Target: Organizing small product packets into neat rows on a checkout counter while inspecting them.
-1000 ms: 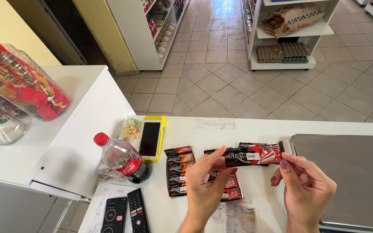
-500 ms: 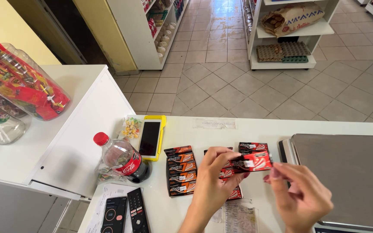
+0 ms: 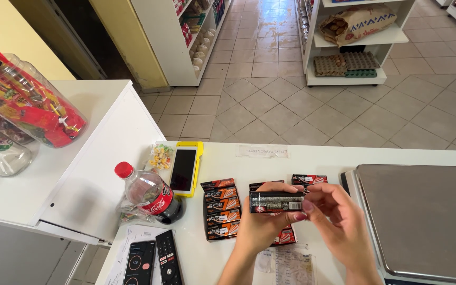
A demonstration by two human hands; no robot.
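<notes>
Two hands pinch one dark snack bar: my left hand and right hand clamp its ends; I judge sorting, next placing it on the stack left of them

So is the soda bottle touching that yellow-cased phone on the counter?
Cannot tell. In the head view the bottle sits right beside the phone, its edge overlapping the case.

Bottle and scale flank the hands; counter beyond lies free.
</notes>
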